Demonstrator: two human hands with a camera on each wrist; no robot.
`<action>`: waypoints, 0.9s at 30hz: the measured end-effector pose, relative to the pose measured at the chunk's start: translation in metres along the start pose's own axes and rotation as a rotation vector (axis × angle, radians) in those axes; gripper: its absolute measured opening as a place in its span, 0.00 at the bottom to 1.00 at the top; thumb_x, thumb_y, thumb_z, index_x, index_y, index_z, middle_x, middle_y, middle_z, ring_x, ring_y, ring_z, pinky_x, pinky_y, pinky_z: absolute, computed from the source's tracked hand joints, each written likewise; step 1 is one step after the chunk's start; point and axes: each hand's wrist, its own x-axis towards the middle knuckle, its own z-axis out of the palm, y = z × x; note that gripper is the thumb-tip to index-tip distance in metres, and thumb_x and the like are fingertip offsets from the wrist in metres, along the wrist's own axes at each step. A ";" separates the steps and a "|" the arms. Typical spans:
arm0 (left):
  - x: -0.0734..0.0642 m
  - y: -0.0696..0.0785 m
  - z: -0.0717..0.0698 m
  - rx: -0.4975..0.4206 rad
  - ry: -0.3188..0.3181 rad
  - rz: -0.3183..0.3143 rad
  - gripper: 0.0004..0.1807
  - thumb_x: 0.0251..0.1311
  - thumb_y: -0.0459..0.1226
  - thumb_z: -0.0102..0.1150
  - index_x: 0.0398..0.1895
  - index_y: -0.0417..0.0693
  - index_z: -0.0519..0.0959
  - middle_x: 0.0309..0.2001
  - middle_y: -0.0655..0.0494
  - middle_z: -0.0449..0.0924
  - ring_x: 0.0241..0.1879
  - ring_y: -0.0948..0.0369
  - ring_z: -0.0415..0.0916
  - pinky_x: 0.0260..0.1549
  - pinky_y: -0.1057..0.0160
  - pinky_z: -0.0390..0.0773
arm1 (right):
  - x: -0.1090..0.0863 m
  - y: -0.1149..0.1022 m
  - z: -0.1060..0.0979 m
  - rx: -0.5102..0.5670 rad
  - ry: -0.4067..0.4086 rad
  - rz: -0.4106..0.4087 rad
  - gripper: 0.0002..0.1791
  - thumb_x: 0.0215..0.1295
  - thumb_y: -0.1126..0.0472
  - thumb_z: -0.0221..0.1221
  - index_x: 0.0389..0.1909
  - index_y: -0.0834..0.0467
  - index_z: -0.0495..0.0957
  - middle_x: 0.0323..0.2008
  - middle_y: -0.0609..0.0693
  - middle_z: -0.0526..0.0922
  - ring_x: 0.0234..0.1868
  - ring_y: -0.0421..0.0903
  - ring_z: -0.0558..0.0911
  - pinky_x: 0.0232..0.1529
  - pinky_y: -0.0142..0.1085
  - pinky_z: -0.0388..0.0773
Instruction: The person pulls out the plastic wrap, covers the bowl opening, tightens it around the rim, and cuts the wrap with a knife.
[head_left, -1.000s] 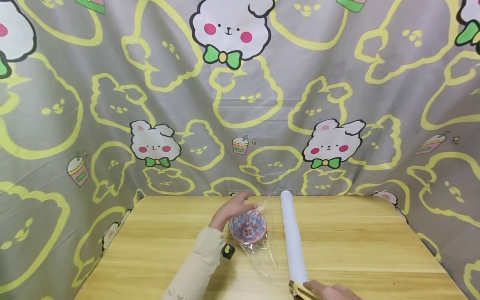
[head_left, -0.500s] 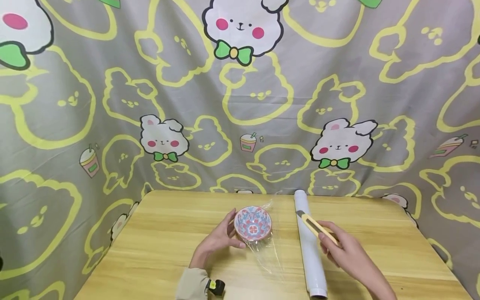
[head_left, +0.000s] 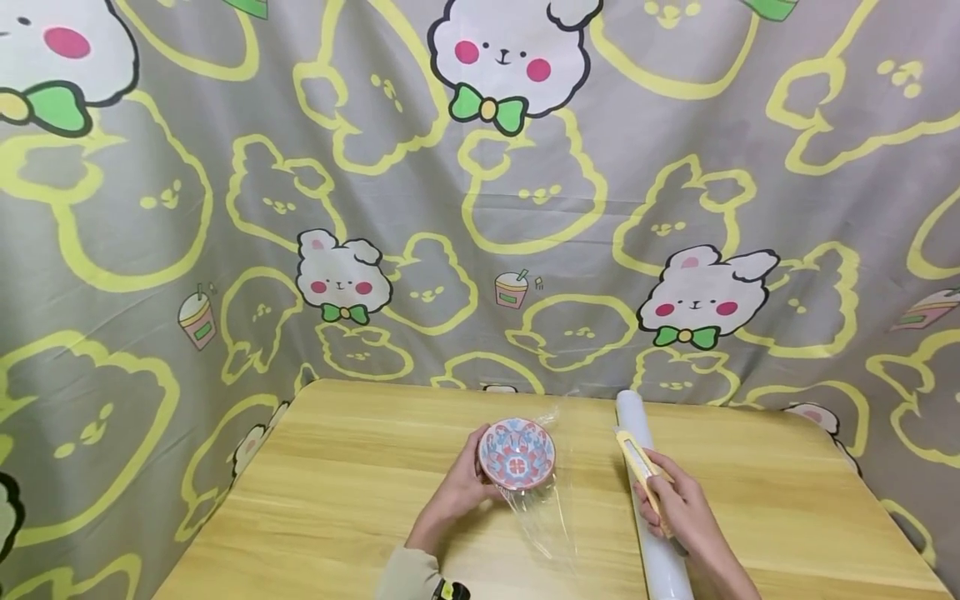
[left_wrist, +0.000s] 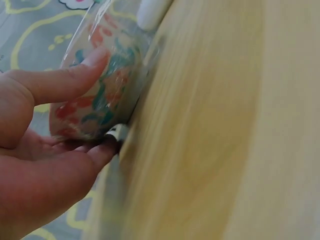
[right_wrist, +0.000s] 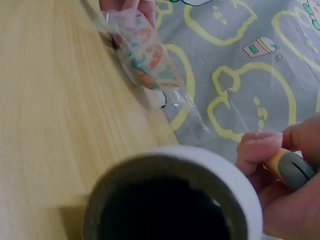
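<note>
My left hand [head_left: 459, 487] grips a small bowl [head_left: 517, 454] at its left side, thumb against the wall and fingers round the underside. Red and blue patterns cover the bowl. Clear plastic film [left_wrist: 117, 55] is stretched over its outside, and a loose sheet of film [head_left: 543, 517] trails toward the front. A yellow utility knife [head_left: 637, 471] is held in my right hand [head_left: 686, 508], its front end pointing away from me, over a long white roll of plastic wrap [head_left: 632, 412]. In the right wrist view the hollow end of the roll's core [right_wrist: 165, 210] fills the foreground.
The light wooden table [head_left: 330, 500] carries the bowl and the roll, which lies lengthwise toward the back edge. A grey cloth curtain [head_left: 420, 192] with cartoon prints hangs behind and at both sides. A black band [head_left: 452, 590] sits on the left wrist.
My left hand has come from over the bowl's back to its left side and grips it. My right hand has carried the knife from the roll's near end forward over the roll.
</note>
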 end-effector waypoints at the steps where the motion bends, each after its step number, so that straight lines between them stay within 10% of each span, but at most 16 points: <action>1: -0.001 -0.001 0.001 -0.008 0.011 -0.004 0.61 0.40 0.11 0.66 0.79 0.30 0.43 0.75 0.25 0.50 0.74 0.34 0.53 0.72 0.47 0.60 | 0.000 0.002 -0.002 0.010 -0.007 0.018 0.29 0.76 0.69 0.39 0.77 0.65 0.55 0.27 0.54 0.76 0.16 0.39 0.69 0.13 0.29 0.69; 16: 0.001 -0.002 0.002 -0.068 0.017 -0.031 0.59 0.41 0.10 0.65 0.79 0.32 0.48 0.76 0.28 0.52 0.73 0.35 0.57 0.68 0.52 0.68 | 0.001 0.016 -0.038 0.092 -0.148 0.004 0.32 0.75 0.71 0.30 0.77 0.75 0.40 0.37 0.57 0.75 0.22 0.39 0.69 0.17 0.26 0.70; 27: 0.004 -0.007 0.003 -0.118 0.060 -0.050 0.55 0.38 0.07 0.61 0.75 0.25 0.51 0.73 0.25 0.57 0.71 0.34 0.61 0.65 0.54 0.72 | 0.012 0.023 -0.070 0.287 -0.462 -0.008 0.36 0.75 0.72 0.29 0.76 0.73 0.21 0.43 0.54 0.72 0.31 0.39 0.72 0.27 0.28 0.76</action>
